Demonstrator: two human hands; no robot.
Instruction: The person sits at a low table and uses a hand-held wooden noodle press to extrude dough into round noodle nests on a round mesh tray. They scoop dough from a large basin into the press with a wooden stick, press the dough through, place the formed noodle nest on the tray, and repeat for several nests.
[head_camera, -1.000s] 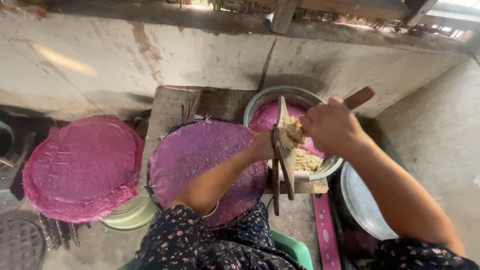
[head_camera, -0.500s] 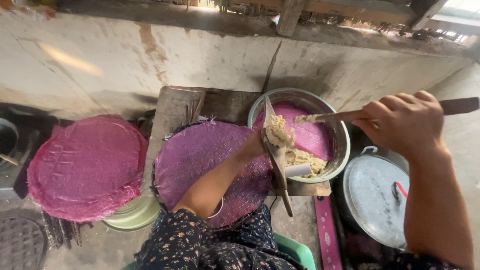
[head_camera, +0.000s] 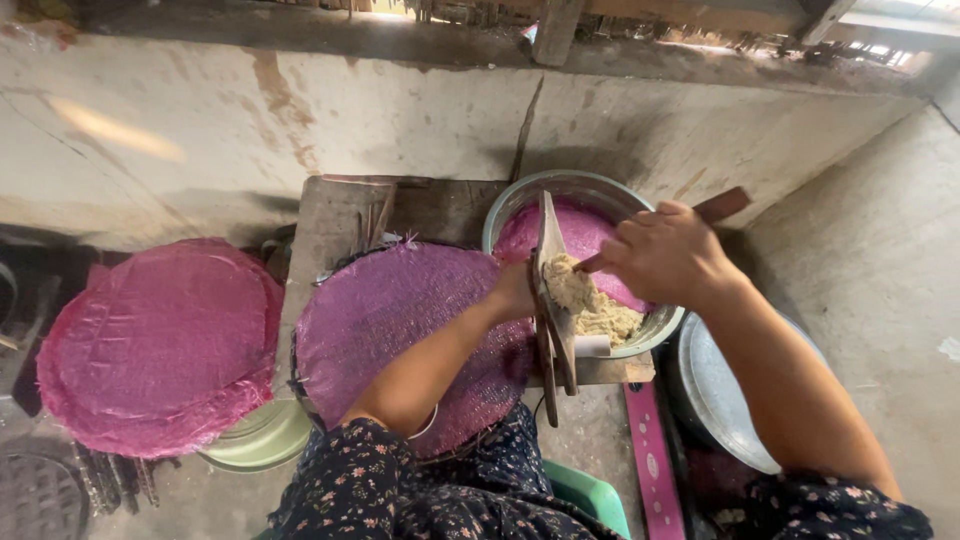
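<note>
Dough risk first: the pale lump (head_camera: 592, 305) sits loaded on a thin wooden paddle (head_camera: 552, 290) at frame centre, tilted over the near rim of the metal bowl (head_camera: 575, 188). Left hand (head_camera: 513, 292) steadies the paddle from behind; its fingers are hidden, so grip cannot be told. Right hand (head_camera: 665, 255) is closed around a brown-handled scraper (head_camera: 722, 205) pressing into the lump. Judgement: a hard push could shove dough off the paddle's edge onto the table (head_camera: 335, 215) or the floor below. Purple mesh mat (head_camera: 400, 320), centre-left, lies just beside the forearm; a sleeve could drag it. Second pink mat (head_camera: 160, 340), far left, sits well apart.
</note>
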